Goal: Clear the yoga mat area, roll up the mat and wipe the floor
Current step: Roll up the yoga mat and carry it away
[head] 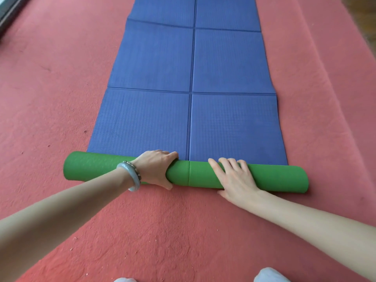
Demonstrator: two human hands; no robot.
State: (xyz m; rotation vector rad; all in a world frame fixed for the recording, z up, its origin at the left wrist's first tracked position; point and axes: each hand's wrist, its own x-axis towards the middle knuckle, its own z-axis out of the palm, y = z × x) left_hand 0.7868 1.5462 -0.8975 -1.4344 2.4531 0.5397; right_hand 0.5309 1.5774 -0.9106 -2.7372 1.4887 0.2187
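A yoga mat, blue on top and green underneath, lies lengthwise on the red carpet. Its near end is rolled into a green roll point(193, 176) lying crosswise; the flat blue part point(191, 78) stretches away from me with fold creases. My left hand point(156, 167), with a pale bangle and a bead bracelet on the wrist, grips the roll left of its middle, fingers over the top and thumb on the near side. My right hand point(234, 178) rests on top of the roll right of the middle, fingers spread and fairly straight.
Red carpet point(61, 98) surrounds the mat on all sides, with small specks of dirt on the left. A dark frame edge point(8, 13) sits at the far left corner, wooden floor point(368, 27) at the far right. My knees point(268, 275) show at the bottom edge.
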